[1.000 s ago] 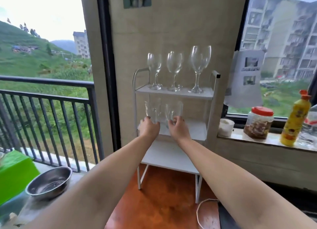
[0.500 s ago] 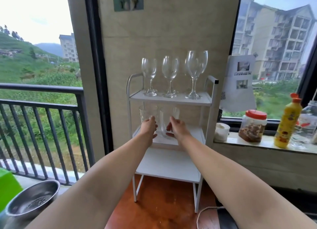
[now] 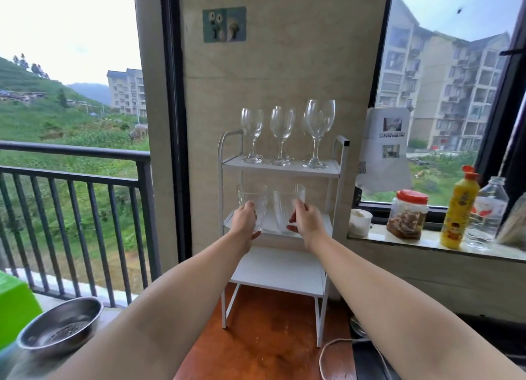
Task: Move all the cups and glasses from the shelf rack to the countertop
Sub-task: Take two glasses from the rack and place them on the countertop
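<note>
While left hand (image 3: 245, 221) and right hand (image 3: 306, 221) each clasp a tumbler (image 3: 252, 198) on the rack (image 3: 280, 167): smooth, brittle glass; grip mid-wall, firmly.

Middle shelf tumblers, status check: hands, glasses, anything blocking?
Left hand gripping left clear glass tumbler; right hand gripping right clear glass tumbler. Both at white metal rack middle shelf. Stemmed wine glasses untouched on top. Path clear.

Both forearms bare to frame bottom, no sleeves visible. Left hand (image 3: 244, 220), right hand (image 3: 307, 221): no gloves, rings, watch.
</note>
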A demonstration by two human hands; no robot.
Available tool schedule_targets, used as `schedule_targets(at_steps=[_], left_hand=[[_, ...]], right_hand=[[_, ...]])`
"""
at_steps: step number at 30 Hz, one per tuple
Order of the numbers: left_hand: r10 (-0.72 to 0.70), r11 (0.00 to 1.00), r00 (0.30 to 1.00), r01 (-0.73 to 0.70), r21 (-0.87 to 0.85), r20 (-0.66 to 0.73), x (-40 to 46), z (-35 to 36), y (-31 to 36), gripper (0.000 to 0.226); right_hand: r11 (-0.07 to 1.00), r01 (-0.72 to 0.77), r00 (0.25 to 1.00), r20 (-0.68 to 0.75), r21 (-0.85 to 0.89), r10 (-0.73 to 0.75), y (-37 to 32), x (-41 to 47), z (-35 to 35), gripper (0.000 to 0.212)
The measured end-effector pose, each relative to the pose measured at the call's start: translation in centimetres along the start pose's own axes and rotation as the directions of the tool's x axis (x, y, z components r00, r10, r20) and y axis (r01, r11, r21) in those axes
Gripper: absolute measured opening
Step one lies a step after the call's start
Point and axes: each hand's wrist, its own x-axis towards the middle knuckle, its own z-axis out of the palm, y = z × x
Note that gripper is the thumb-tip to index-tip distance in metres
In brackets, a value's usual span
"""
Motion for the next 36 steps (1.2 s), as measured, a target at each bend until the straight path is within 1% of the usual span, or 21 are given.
schedule_targets(at_steps=[7,11,14,19,22,24,27,30,34,36], left_hand=[[0.015,0.999,0.999,-0.014,-0.043,0.036,-4.9,-1.9,0.5,0.023],[-0.008,0.999,0.998,0.010,-0.035,0.060,-9.3,-5.0,-0.2,0.024],[-0.012,1.000,0.998,0.013,-0.018,0.060,-12.4,-7.3,-1.6,0.027],[-0.081,0.997,0.996,0.080,0.022,0.046,-17.9,-10.7,-5.6,0.017],[-0.155,0.986,0.987,0.152,0.064,0.035,-20.7,-11.4,-8.4,0.038],[-0.191,0.974,0.980,0.184,0.131,0.047,-22.4,-11.7,-10.1,0.041],[-0.214,0.960,0.972,0.191,0.205,0.099,-24.9,-11.0,-12.2,0.042],[-0.269,0.943,0.950,0.227,0.242,0.160,-27.7,-9.1,-14.1,0.044],[-0.331,0.923,0.919,0.268,0.276,0.216,-32.1,-4.9,-17.3,0.044],[-0.350,0.917,0.898,0.269,0.295,0.268,-34.8,-2.3,-18.8,0.039]], right_hand=[[0.999,0.034,0.993,-0.113,-0.041,-0.038,-1.5,-5.3,-0.7,0.043],[1.000,-0.019,0.982,-0.186,0.014,0.021,-1.2,-10.4,-0.2,0.042],[0.999,-0.045,0.974,-0.221,0.013,0.047,-0.4,-14.7,-0.1,0.041],[0.992,-0.122,0.960,-0.252,0.012,0.121,2.4,-22.6,-0.8,0.042],[0.985,-0.174,0.950,-0.264,0.001,0.168,4.1,-26.6,-2.2,0.040],[0.978,-0.209,0.939,-0.279,-0.010,0.198,5.2,-28.8,-3.2,0.037],[0.970,-0.244,0.916,-0.334,-0.023,0.222,6.8,-32.0,-5.6,0.037],[0.961,-0.277,0.884,-0.387,0.016,0.261,8.4,-35.0,-8.8,0.036],[0.945,-0.325,0.808,-0.512,0.021,0.290,10.2,-39.2,-14.7,0.040],[0.934,-0.356,0.772,-0.557,0.020,0.306,11.0,-41.4,-18.3,0.043]])
